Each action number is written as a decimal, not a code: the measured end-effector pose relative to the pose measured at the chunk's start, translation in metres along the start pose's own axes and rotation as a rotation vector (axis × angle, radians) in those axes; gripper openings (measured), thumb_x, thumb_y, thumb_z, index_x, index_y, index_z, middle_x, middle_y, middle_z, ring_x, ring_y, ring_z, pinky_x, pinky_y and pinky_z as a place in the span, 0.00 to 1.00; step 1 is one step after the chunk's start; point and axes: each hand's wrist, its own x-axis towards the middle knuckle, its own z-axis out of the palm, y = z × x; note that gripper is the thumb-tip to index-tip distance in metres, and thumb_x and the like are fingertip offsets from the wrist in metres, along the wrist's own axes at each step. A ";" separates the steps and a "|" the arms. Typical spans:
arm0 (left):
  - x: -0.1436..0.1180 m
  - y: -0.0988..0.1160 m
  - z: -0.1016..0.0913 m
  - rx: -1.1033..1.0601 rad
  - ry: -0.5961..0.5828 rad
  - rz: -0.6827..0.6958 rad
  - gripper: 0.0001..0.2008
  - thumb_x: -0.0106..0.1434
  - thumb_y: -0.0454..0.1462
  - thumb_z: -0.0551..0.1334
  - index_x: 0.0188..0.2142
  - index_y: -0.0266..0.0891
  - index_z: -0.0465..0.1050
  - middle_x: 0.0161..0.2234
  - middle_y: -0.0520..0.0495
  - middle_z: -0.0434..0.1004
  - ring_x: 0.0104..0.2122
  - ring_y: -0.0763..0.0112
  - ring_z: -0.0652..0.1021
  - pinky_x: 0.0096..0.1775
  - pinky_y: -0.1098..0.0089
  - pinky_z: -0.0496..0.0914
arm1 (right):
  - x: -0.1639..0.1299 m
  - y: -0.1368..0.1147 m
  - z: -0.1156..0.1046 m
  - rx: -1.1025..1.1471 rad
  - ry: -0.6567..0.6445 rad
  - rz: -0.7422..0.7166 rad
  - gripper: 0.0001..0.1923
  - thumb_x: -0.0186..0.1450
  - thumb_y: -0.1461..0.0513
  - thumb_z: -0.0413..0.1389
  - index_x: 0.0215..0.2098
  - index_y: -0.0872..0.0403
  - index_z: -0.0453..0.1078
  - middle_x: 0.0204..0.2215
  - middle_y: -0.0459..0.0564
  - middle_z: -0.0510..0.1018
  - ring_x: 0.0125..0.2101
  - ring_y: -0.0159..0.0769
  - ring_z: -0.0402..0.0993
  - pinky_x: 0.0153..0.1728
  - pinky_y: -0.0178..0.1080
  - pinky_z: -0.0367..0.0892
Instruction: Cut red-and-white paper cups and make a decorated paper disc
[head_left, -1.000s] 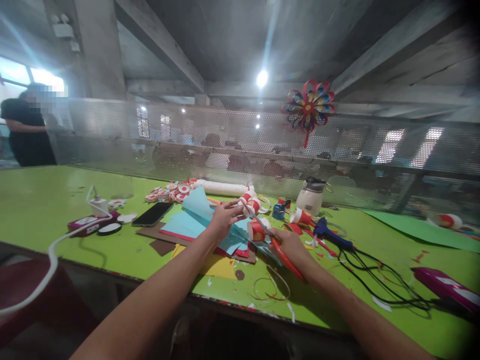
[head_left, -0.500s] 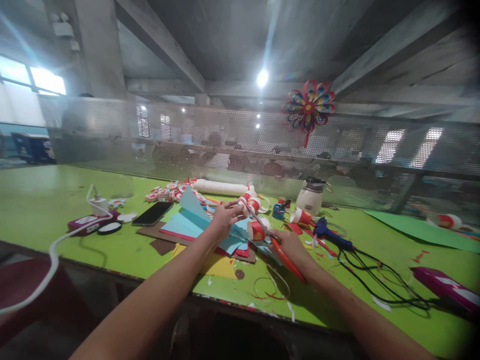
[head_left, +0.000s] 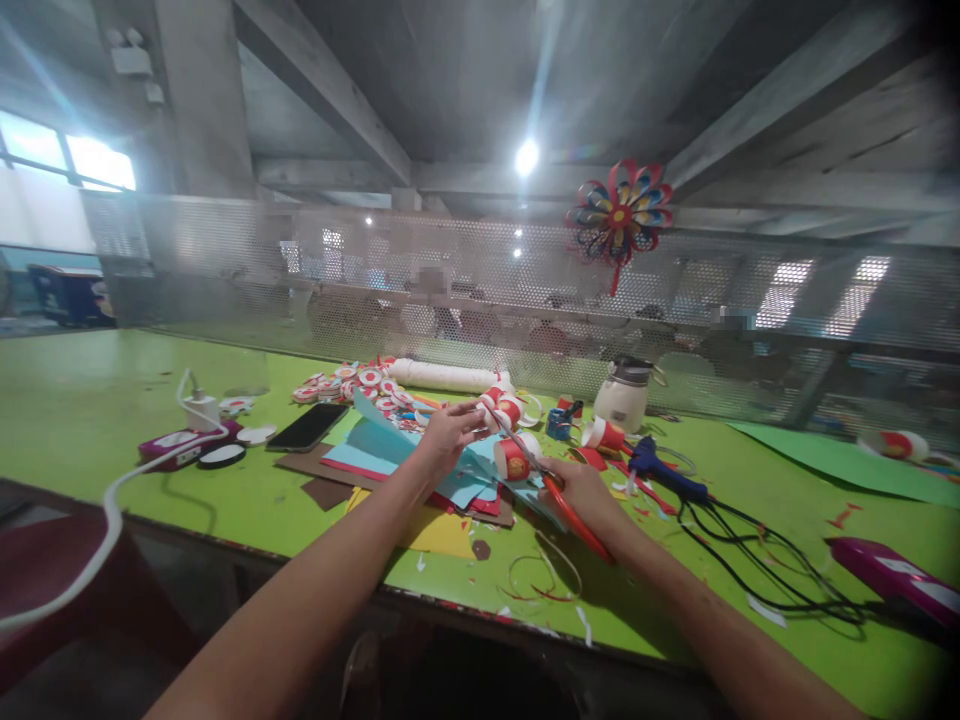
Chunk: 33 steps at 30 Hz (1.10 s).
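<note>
A wide green table (head_left: 90, 400) runs under a grey concrete ceiling, with a perforated mesh screen (head_left: 465, 280) along its far edge and a red, blue and yellow paper pinwheel (head_left: 619, 214) hanging on the mesh at about one o'clock from my hands.

My left hand (head_left: 444, 437) is raised over a pile of light blue paper sheets (head_left: 375, 450). Its fingertips are drawn together, pinching a thin strip of paper (head_left: 491, 408) that runs towards two o'clock. My right hand (head_left: 581, 492) sits at four o'clock from the left one, closed around the red handles of a pair of scissors (head_left: 559, 500). The blades point up to eleven o'clock and meet the strip just beside my left fingertips; whether the blades are apart I cannot tell.

A small red and white paper cup (head_left: 514, 461) stands between my two hands. A black phone (head_left: 307, 427) lies at nine o'clock from the blue sheets, and further left a white charger (head_left: 199, 408) with its cable sits by a purple power strip (head_left: 180, 443). At three o'clock from my right hand lies a blue glue gun (head_left: 660, 466) with black cables trailing right. A white jar (head_left: 621, 395) stands behind it, near the mesh. Yellow paper (head_left: 442, 535) shows beneath my left forearm.
</note>
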 end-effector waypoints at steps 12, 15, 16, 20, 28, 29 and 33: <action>-0.003 0.000 0.004 0.002 -0.010 0.035 0.18 0.40 0.33 0.73 0.31 0.30 0.75 0.29 0.43 0.78 0.32 0.63 0.77 0.41 0.58 0.70 | -0.003 -0.005 -0.007 -0.031 -0.004 -0.002 0.20 0.57 0.63 0.52 0.45 0.53 0.76 0.33 0.54 0.82 0.35 0.45 0.77 0.35 0.38 0.66; -0.003 0.000 0.003 0.005 -0.011 0.045 0.18 0.39 0.33 0.74 0.31 0.29 0.75 0.28 0.42 0.78 0.31 0.63 0.77 0.39 0.59 0.70 | -0.004 -0.007 -0.007 -0.016 0.008 -0.001 0.19 0.58 0.63 0.52 0.45 0.52 0.76 0.32 0.53 0.82 0.34 0.44 0.77 0.34 0.38 0.66; -0.002 -0.001 0.003 0.006 -0.011 0.049 0.18 0.39 0.33 0.74 0.31 0.29 0.75 0.28 0.42 0.78 0.31 0.63 0.77 0.39 0.59 0.70 | -0.004 -0.007 -0.007 -0.012 -0.001 0.006 0.19 0.58 0.63 0.52 0.45 0.52 0.76 0.32 0.53 0.82 0.33 0.43 0.77 0.34 0.38 0.66; -0.001 -0.004 0.000 -0.001 -0.013 0.063 0.19 0.39 0.34 0.74 0.32 0.29 0.75 0.29 0.41 0.78 0.31 0.62 0.78 0.39 0.58 0.69 | -0.002 -0.006 -0.005 -0.031 -0.013 0.020 0.18 0.58 0.63 0.51 0.45 0.53 0.76 0.33 0.53 0.82 0.34 0.43 0.77 0.34 0.37 0.65; 0.000 -0.005 0.000 -0.019 -0.007 0.058 0.17 0.39 0.34 0.73 0.31 0.30 0.75 0.31 0.41 0.78 0.32 0.63 0.78 0.39 0.60 0.69 | -0.002 -0.005 -0.001 0.025 0.039 -0.021 0.18 0.57 0.64 0.52 0.44 0.53 0.77 0.33 0.52 0.82 0.32 0.42 0.77 0.34 0.37 0.66; 0.000 -0.005 0.000 -0.019 -0.006 0.056 0.17 0.40 0.34 0.73 0.30 0.30 0.75 0.31 0.41 0.78 0.32 0.63 0.78 0.39 0.60 0.69 | -0.002 -0.004 -0.001 0.007 0.042 -0.017 0.19 0.57 0.64 0.51 0.44 0.53 0.77 0.33 0.52 0.82 0.31 0.42 0.77 0.34 0.37 0.66; 0.003 -0.007 -0.001 -0.012 0.008 0.055 0.17 0.41 0.34 0.72 0.33 0.31 0.75 0.30 0.42 0.78 0.33 0.63 0.78 0.40 0.61 0.69 | -0.001 -0.001 -0.001 -0.052 0.036 0.001 0.19 0.56 0.64 0.52 0.43 0.53 0.77 0.32 0.53 0.82 0.31 0.43 0.77 0.31 0.37 0.65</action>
